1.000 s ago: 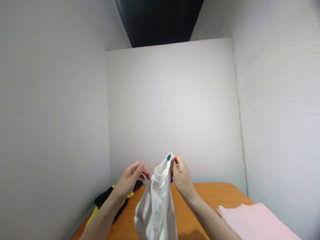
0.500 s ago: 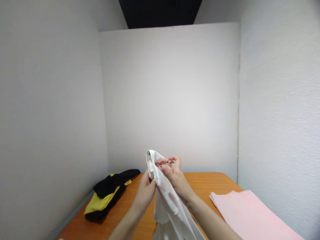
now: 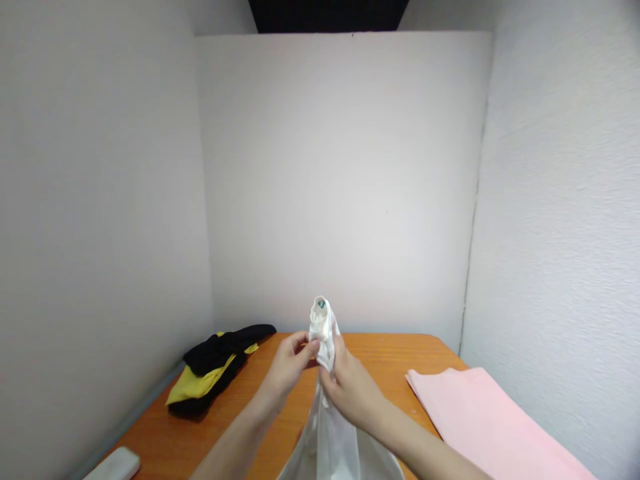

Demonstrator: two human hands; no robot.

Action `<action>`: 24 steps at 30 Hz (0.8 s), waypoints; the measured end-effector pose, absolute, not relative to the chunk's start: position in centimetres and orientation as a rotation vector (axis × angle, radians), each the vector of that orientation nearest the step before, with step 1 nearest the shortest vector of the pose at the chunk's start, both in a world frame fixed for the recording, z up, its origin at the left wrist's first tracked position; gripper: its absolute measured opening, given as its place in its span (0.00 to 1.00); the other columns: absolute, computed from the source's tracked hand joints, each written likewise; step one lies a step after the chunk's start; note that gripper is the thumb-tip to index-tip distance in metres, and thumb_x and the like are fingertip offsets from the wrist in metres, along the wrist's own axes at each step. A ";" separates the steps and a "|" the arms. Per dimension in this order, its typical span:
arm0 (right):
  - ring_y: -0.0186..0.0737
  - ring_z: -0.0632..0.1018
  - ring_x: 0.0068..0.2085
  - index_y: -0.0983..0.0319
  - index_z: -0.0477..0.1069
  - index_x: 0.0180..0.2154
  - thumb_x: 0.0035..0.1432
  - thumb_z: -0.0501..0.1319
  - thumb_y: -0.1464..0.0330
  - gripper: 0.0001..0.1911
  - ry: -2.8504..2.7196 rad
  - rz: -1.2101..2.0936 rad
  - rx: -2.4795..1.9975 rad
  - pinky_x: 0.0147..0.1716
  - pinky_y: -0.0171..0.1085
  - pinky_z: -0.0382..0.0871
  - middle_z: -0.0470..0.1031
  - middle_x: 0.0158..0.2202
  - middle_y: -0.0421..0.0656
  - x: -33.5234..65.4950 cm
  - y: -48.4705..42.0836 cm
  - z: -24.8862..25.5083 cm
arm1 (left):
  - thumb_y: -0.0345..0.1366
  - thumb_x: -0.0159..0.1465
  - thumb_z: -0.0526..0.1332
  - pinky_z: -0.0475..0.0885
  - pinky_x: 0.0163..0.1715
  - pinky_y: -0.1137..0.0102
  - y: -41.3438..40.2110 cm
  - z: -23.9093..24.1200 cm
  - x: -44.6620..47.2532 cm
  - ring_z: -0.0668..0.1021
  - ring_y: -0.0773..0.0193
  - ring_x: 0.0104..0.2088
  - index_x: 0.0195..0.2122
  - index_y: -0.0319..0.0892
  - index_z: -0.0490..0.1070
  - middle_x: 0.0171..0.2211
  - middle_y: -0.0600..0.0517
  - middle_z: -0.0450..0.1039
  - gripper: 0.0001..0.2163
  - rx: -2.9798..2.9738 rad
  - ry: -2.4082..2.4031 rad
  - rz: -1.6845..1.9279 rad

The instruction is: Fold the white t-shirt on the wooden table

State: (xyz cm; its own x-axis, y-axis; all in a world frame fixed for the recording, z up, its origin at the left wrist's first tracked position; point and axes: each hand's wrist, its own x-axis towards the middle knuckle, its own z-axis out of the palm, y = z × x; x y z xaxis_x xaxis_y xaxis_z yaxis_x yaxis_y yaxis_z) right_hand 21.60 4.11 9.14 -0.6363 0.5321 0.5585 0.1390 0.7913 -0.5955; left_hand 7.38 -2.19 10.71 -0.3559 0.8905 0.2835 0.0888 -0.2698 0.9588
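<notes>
A white garment (image 3: 336,437) hangs from both hands above the middle of the table, its lower part spreading toward me. Its gathered top end stands upright and shows a small bluish-green mark inside the opening. My left hand (image 3: 289,363) pinches the left edge of that end between thumb and fingers. Wrapped round the cloth from the right, my right hand (image 3: 350,383) is closed on it just below the top, its fingertips partly hidden behind the fabric. What kind of garment it is, I cannot make out.
On the orange-brown wooden table (image 3: 390,350), a black and yellow cloth bundle (image 3: 210,373) lies at the left. A pink cloth (image 3: 480,413) lies flat at the right. A white object (image 3: 117,465) sits at the near left edge. White walls (image 3: 330,187) enclose the table.
My right hand has moved down from the garment's upper edge and closed round its side. The garment's top has turned upright and shifted slightly right. The view has shifted, bringing more of the white object in.
</notes>
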 end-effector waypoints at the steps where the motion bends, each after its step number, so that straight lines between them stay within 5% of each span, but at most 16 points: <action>1: 0.44 0.76 0.39 0.61 0.64 0.44 0.55 0.52 0.71 0.13 -2.223 0.660 -0.489 0.38 0.39 0.66 0.75 0.38 0.46 21.9 4.8 9.6 | 0.51 0.48 0.69 0.74 0.30 0.66 -2.3 10.8 7.1 0.78 0.57 0.31 0.36 0.43 0.75 0.25 0.51 0.75 0.20 1.235 1.358 1.693; 5: 0.41 0.74 0.30 0.60 0.70 0.27 0.53 0.52 0.65 0.10 -2.228 0.715 -0.566 0.31 0.35 0.64 0.75 0.26 0.39 24.3 8.7 12.6 | 0.52 0.51 0.66 0.70 0.28 0.71 -2.6 12.1 4.3 0.74 0.66 0.25 0.40 0.43 0.71 0.20 0.58 0.68 0.21 1.096 1.388 1.803; 12: 0.40 0.72 0.29 0.61 0.73 0.27 0.51 0.52 0.63 0.13 -2.041 0.595 -0.734 0.28 0.34 0.59 0.74 0.25 0.40 29.1 14.3 20.8 | 0.50 0.62 0.54 0.63 0.27 0.75 -4.0 18.1 -1.3 0.69 0.67 0.27 0.29 0.43 0.65 0.23 0.58 0.64 0.15 1.495 2.032 1.961; 19: 0.33 0.70 0.28 0.66 0.73 0.32 0.63 0.50 0.64 0.17 -1.774 -0.323 -0.600 0.28 0.35 0.54 0.75 0.27 0.42 30.7 11.3 30.2 | 0.47 0.71 0.40 0.63 0.34 0.69 -6.8 26.4 -1.1 0.75 0.61 0.33 0.45 0.39 0.66 0.30 0.52 0.70 0.21 1.837 3.207 1.733; 24: 0.32 0.73 0.36 0.76 0.71 0.44 0.65 0.36 0.49 0.40 -1.588 -0.939 -0.713 0.28 0.39 0.50 0.77 0.37 0.51 25.7 7.8 24.8 | 0.52 0.69 0.30 0.64 0.39 0.63 -7.3 20.3 -8.9 0.77 0.54 0.43 0.52 0.35 0.64 0.38 0.46 0.73 0.31 1.877 3.403 1.967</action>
